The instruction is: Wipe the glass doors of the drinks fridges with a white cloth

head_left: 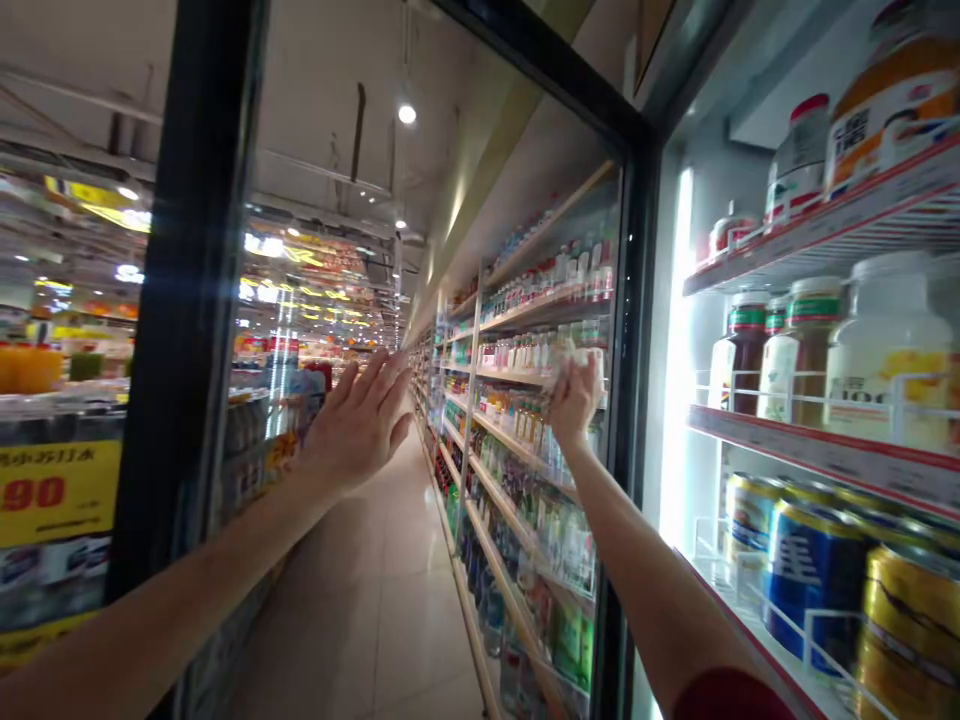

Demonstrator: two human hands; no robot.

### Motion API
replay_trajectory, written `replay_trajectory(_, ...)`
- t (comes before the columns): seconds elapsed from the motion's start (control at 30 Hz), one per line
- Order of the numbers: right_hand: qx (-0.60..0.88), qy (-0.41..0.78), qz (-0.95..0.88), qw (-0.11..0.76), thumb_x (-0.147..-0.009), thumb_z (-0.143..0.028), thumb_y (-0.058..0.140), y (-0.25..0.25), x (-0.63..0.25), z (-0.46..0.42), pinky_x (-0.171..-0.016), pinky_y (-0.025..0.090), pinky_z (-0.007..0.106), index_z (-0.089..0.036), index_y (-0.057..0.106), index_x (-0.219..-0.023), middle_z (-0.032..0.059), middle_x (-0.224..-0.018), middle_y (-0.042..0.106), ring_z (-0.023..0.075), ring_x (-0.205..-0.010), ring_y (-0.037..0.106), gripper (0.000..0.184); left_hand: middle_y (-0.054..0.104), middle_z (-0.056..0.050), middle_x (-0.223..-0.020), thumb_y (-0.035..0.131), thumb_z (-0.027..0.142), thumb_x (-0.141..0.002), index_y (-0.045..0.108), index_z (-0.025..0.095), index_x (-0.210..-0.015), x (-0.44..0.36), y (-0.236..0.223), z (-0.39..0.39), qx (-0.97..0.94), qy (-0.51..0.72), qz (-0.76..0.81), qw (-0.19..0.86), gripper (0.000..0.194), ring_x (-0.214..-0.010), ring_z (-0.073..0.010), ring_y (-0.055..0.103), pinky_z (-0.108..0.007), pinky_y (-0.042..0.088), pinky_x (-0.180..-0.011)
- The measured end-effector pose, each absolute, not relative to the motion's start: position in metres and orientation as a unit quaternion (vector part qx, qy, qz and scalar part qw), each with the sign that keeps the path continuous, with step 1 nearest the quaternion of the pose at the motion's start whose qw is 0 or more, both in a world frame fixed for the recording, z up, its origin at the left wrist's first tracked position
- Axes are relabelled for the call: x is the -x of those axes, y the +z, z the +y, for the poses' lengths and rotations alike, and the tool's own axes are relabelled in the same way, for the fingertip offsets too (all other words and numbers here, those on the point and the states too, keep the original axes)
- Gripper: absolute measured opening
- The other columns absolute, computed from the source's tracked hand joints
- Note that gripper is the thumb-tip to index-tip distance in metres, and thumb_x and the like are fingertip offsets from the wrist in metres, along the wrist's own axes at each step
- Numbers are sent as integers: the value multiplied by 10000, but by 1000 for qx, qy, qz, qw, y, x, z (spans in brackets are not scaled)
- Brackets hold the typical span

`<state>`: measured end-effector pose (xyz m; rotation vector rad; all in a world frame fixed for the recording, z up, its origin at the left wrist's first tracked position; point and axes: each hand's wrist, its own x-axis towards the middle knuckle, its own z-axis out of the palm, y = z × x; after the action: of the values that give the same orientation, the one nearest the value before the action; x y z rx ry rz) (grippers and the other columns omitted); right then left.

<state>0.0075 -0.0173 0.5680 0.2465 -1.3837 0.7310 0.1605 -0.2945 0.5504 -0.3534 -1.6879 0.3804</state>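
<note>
A glass door (420, 250) with a black frame (191, 280) stands swung open in front of me. My left hand (360, 420) is stretched out flat toward the glass, its fingers spread and nothing in it. Whether the palm touches the pane, I cannot tell. Farther right, my right hand (574, 395) is closed round a crumpled white cloth (581, 360) held at the glass, near the hinge side. The cloth is partly covered by my fingers and slightly blurred.
On the right a lit fridge holds wire shelves (817, 450) with bottles (885, 350) and cans (817, 570). Through the glass, an aisle floor (382, 560) runs beside long drink shelves (517, 470). A yellow price sign (60, 490) stands at left.
</note>
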Motion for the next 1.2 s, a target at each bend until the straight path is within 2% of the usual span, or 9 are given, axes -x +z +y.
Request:
replay_trajectory(0.13,-56,369,-610,699,-891,-269,241,551,-4,-21,-1010,258,609,-122,345,-1363,192,-1407,340,300,-1343,239,506,230,-116,-1472,393,266,-886,88,171,-1433,-157,553,-294,142,166,-740,637,633,-1375,-240,141,-466,205,-1111)
replay_trajectory(0.37,-354,64,-677,642,-847,-284,412,522,-43,-77,-1103,171,478,-308,392,-1330,8,-1457,309,224,-1386,142,485,277,-97,-1455,384,238,-893,83,205,-1436,-158,520,-293,154,146,-747,630,622,-1359,-244,208,-470,213,-1100)
replay_trajectory(0.57,-37,347,-652,673,-868,-213,224,556,2,3,-998,263,606,-172,276,-1394,167,-1440,283,291,-1339,242,530,298,-91,-1441,399,247,-888,93,203,-1435,-165,481,-285,139,129,-770,609,628,-1341,-238,255,-455,182,-1110)
replay_trajectory(0.67,-107,301,-661,679,-868,-284,299,537,-23,-47,-1043,254,547,-215,294,-1389,110,-1456,285,270,-1361,200,526,305,-86,-1437,404,252,-886,106,209,-1434,-163,484,-287,142,127,-768,611,625,-1338,-235,263,-450,185,-1109)
replay_trajectory(0.77,-355,91,-673,642,-852,-318,385,502,-51,-97,-1102,190,473,-258,331,-1373,45,-1470,282,241,-1385,137,527,318,-72,-1432,411,254,-885,113,229,-1432,-162,486,-291,146,120,-766,614,623,-1337,-227,265,-449,198,-1106)
replay_trajectory(0.83,-401,39,-674,619,-845,-313,407,486,-50,-90,-1111,166,467,-296,361,-1351,18,-1453,320,226,-1384,151,508,324,-66,-1429,417,249,-883,119,240,-1431,-161,481,-291,145,111,-768,614,624,-1337,-223,265,-447,207,-1106)
replay_trajectory(1.03,-20,353,-665,658,-876,-253,238,473,1,9,-1010,249,608,-158,252,-1402,181,-1427,312,286,-1341,241,535,327,-89,-1421,431,238,-869,82,224,-1434,-161,452,-283,125,94,-776,611,664,-1340,-235,243,-474,162,-1120)
replay_trajectory(1.1,-29,348,-668,657,-878,-262,252,455,-8,-10,-1015,242,607,-141,226,-1412,189,-1445,275,293,-1356,202,548,318,-93,-1425,434,246,-871,70,223,-1434,-160,450,-282,124,97,-778,609,670,-1340,-239,239,-480,164,-1117)
replay_trajectory(1.2,-222,212,-706,638,-850,-261,353,415,-42,-74,-1070,209,539,-194,251,-1410,112,-1472,259,273,-1382,138,573,319,-93,-1424,438,251,-874,81,228,-1434,-158,452,-284,128,99,-777,608,664,-1337,-243,248,-483,184,-1109)
